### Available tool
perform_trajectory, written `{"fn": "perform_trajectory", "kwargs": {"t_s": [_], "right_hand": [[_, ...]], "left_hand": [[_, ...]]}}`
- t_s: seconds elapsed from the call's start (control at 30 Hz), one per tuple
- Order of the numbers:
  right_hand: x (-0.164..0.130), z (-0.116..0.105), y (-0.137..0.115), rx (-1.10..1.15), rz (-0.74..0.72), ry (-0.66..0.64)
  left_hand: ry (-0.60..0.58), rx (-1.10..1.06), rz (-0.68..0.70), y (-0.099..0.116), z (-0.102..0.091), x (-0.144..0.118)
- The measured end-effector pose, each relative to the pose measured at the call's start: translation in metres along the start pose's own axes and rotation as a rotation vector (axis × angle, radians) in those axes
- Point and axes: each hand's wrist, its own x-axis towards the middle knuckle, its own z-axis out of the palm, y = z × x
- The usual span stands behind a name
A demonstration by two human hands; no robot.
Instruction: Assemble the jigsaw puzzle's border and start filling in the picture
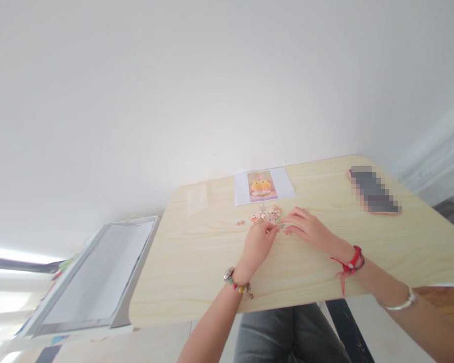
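The desk is a pale wood-grain top with rounded corners, set close against a white wall; its near edge runs across in front of the seated person's lap, and wide bare stretches lie open on the left and along the front. Off its left edge, well apart, a white tray lies flat and tilted away.

At the far edge a printed reference sheet lies flat — its long axis runs roughly along that edge, a yellow-and-pink picture at its centre. A phone lies near the right corner, its long axis slanting toward the right edge, well apart from the hands.

Just in front of the sheet sits a small cluster of jigsaw pieces, with one stray piece just to its left.

The left hand is curled, fingertips pinched together at the near edge of the cluster — whether a piece sits between them cannot be told. The right hand lies low with fingers extended leftward, its tips touching the cluster beside the left hand's.
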Motion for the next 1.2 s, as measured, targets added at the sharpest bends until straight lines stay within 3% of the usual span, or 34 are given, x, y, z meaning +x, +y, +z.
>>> {"fn": "perform_trajectory", "kwargs": {"t_s": [0.17, 0.37, 0.47, 0.63, 0.9, 1.2], "right_hand": [[-0.009, -0.007, -0.006, -0.079, -0.03, 0.083], [-0.006, -0.012, -0.012, -0.114, -0.007, 0.054], [-0.009, -0.015, -0.01, -0.095, 0.022, 0.049], [-0.019, -0.02, -0.003, -0.055, 0.088, 0.099], [-0.031, -0.034, 0.02, -0.114, 0.217, 0.103], [-0.007, -0.028, 0.03, -0.199, 0.265, -0.094]], "left_hand": [[-0.098, -0.211, 0.023, -0.004, -0.009, 0.006], [-0.155, -0.14, 0.082, 0.002, -0.01, 0.007], [-0.106, -0.095, 0.106, 0.004, -0.008, 0.005], [0.029, 0.111, 0.189, 0.014, 0.002, 0.004], [-0.027, 0.508, 0.331, 0.041, 0.022, 0.031], [-0.031, 0.636, 0.215, 0.03, 0.034, 0.052]]}}
